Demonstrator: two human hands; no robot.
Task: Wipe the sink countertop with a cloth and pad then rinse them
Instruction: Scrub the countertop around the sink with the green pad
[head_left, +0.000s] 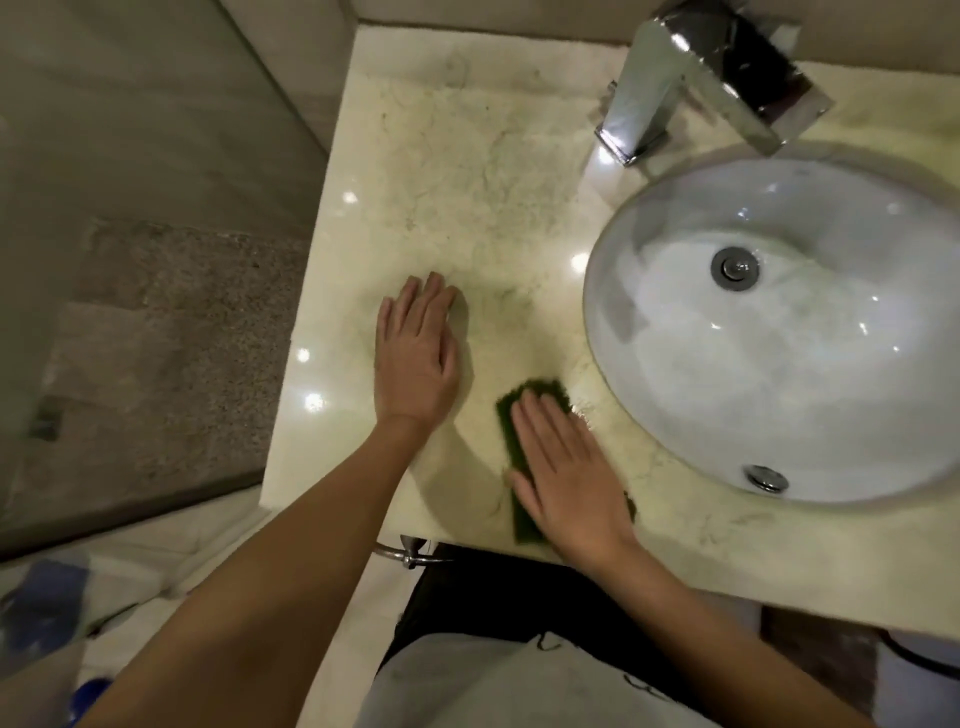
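Green pad (535, 391) under right hand (569, 473), left hand (415, 358) on marble countertop (467, 182), fingers (432, 296) of both straight

Both bare forearms reached forward from the bottom of the frame, the left arm (270, 571) angling in from the lower left and the right arm (701, 623) from the lower right. The left hand (418, 353) lay palm down, fingers straight and close together, pointing away from the body. The right hand (566, 478), nearer the body, pressed flat with straight fingers on a green pad (535, 389).
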